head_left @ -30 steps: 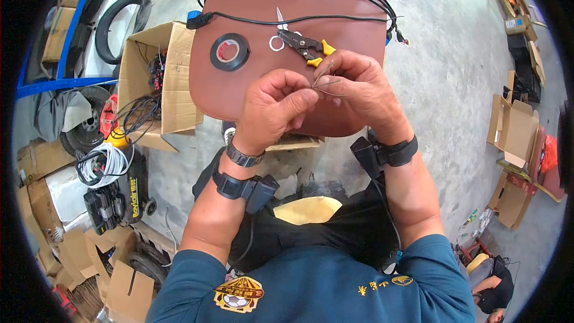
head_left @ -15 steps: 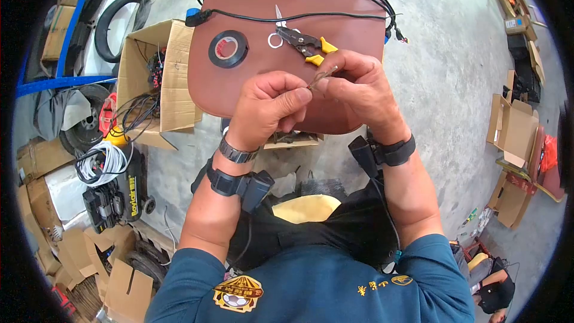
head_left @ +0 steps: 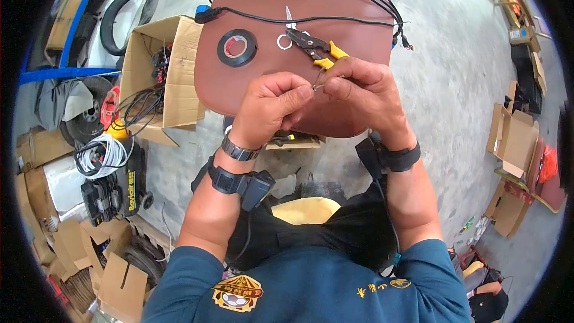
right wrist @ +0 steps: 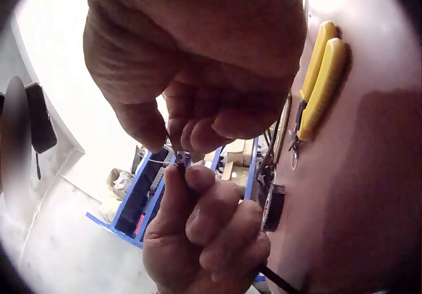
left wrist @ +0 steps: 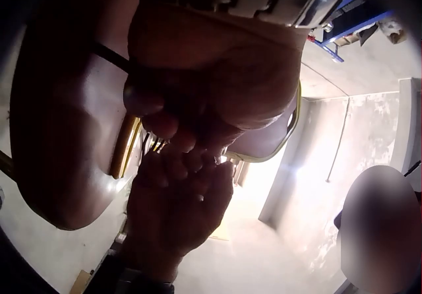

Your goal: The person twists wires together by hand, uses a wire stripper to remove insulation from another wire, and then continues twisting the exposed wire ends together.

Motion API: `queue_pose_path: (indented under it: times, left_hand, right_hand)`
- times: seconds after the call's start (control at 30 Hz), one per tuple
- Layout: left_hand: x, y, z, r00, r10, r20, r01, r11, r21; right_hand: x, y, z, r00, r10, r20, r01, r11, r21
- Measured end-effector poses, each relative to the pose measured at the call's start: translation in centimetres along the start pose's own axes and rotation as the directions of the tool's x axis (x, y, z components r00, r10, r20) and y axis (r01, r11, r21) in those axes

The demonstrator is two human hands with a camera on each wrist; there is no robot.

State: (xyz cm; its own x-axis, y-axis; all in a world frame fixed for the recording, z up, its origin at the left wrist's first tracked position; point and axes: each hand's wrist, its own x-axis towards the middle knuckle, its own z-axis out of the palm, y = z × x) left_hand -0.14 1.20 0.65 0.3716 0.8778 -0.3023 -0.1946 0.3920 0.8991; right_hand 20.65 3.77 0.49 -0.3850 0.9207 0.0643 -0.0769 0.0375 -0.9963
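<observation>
The wire (head_left: 318, 79) now shows shorter, the hands drawn closer. Left hand (head_left: 269, 107) and right hand (head_left: 362, 93) each pinch it between thumb and forefinger, fingertips nearly touching. Over-twisting could snap its thin strands, or they slip free.

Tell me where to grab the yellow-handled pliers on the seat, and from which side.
Grip the pliers by both yellow handles, coming from above on the right hand side: they lie flat on the brown seat, handles pointing at that hand, dark head away.
</observation>
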Motion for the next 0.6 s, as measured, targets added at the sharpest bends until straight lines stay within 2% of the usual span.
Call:
queue_pose_path:
  times: [0.1, 0.2, 0.4, 0.5, 0.53, 0.57, 0.6]
  left_hand:
    - [0.2, 0.1, -0.2, 0.998, -0.055, 0.03, 0.056, 0.997, -0.053]
    - [0.3, 0.3, -0.4, 0.994, -0.083, 0.073, 0.091, 0.991, -0.103]
    - [0.5, 0.1, -0.2, 0.991, -0.064, 0.122, 0.085, 0.981, -0.173]
    - [0.5, -0.7, -0.6, 0.998, -0.006, 0.057, 0.014, 0.987, -0.157]
    - [0.4, -1.0, -0.7, 0.999, 0.024, 0.023, -0.02, 0.99, -0.14]
    - [0.3, -1.0, -0.7, 0.999, 0.03, -0.018, -0.032, 0.991, -0.126]
    - [0.3, -0.8, -0.7, 0.998, 0.035, -0.058, -0.041, 0.993, -0.111]
  right_hand:
    - [0.0, -0.2, -0.1, 0.999, -0.05, 0.009, 0.051, 0.993, -0.105]
    - [-0.1, -0.2, -0.1, 0.998, -0.057, -0.007, 0.055, 0.99, -0.131]
    - [-0.3, -0.4, -0.1, 1.0, -0.009, -0.029, 0.011, 0.996, 0.085]
    - [-0.4, 0.4, -1.7, 0.982, 0.067, -0.177, -0.034, 0.983, 0.18]
    - [-0.1, 0.4, -2.3, 0.968, 0.045, -0.249, 0.043, 0.941, 0.337]
    - [0.2, 0.5, -3.4, 0.946, 0.033, -0.322, 0.075, 0.946, 0.315]
    - [0.4, 0.4, -3.9, 0.946, 0.031, -0.323, 0.093, 0.928, 0.36]
